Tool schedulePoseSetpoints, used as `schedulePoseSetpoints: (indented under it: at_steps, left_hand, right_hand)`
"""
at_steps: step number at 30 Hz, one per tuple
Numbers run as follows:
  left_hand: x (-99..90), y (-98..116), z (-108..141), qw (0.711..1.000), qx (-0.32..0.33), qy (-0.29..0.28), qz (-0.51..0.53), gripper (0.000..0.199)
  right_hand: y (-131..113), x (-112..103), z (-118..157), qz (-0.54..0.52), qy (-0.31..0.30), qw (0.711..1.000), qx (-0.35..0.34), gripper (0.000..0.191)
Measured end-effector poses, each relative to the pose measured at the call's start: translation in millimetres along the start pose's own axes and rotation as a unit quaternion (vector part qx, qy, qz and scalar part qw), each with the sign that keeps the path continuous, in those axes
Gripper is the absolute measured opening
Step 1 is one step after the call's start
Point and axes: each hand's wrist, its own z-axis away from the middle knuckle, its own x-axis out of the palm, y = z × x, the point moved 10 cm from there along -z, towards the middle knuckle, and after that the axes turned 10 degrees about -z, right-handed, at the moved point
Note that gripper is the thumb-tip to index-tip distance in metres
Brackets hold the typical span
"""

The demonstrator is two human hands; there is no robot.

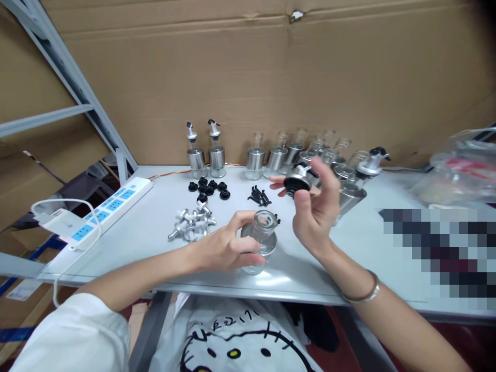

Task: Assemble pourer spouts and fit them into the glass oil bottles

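Note:
My left hand (pixel 236 243) is wrapped round a glass bottle (pixel 265 227) with an open neck, near the table's front edge. Up and to the right of that bottle, my right hand (pixel 315 212) pinches a pourer cap (pixel 297 181) between thumb and fingers; its black ribbed stopper faces me. The cap and the bottle are apart. Black rubber stoppers (pixel 209 189) lie in a group behind my left hand, with silver spouts (pixel 191 222) in front of them. Small black levers (pixel 259 196) form a pile behind the bottle.
Two capped bottles (pixel 217 155) stand at the back, left of several uncapped bottles (pixel 254 157). Another capped bottle (pixel 351 194) is right of my right hand. A power strip (pixel 112 206) lies at the left, plastic bags (pixel 461 170) at the right. Cardboard (pixel 232 77) rises behind.

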Motion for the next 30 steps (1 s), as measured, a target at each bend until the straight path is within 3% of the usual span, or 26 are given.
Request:
schedulePoseSetpoints:
  at_steps: [3,5,10,14,20,23,28,30]
  left_hand:
    - [6.5,4,-3,0.999,0.0,-0.039,-0.038,0.023]
    - [10.0,3,-5,0.998,-0.013,-0.052,-0.044,0.023]
    - [13.8,5,-1,0.999,-0.01,-0.019,-0.029,0.029]
    - [19.9,1,6,0.999,-0.044,-0.015,-0.027,0.028]
    - [29.8,-6,20,0.996,-0.085,-0.017,-0.021,0.033]
    - [36.8,-12,25,0.995,-0.098,-0.017,0.007,0.044]
    - [31.3,-22,27,0.983,-0.131,0.065,0.113,0.085]
    - [39.6,-29,28,0.969,-0.182,0.043,0.163,0.095]
  right_hand:
    - [-20,-10,5,-0.029,0.036,0.996,-0.075,0.028]
    - [-29,-4,6,-0.038,0.006,0.995,-0.093,0.029]
    - [-43,17,6,-0.054,-0.104,0.985,-0.126,0.056]
    - [-42,21,5,-0.085,-0.116,0.981,-0.128,0.084]
    - [-52,32,9,-0.091,-0.14,0.973,-0.157,0.091]
    - [-54,34,10,-0.074,-0.143,0.973,-0.167,0.089]
    - [-50,29,10,-0.032,-0.124,0.977,-0.171,0.082]
    - [-49,27,10,-0.029,-0.117,0.978,-0.168,0.082]
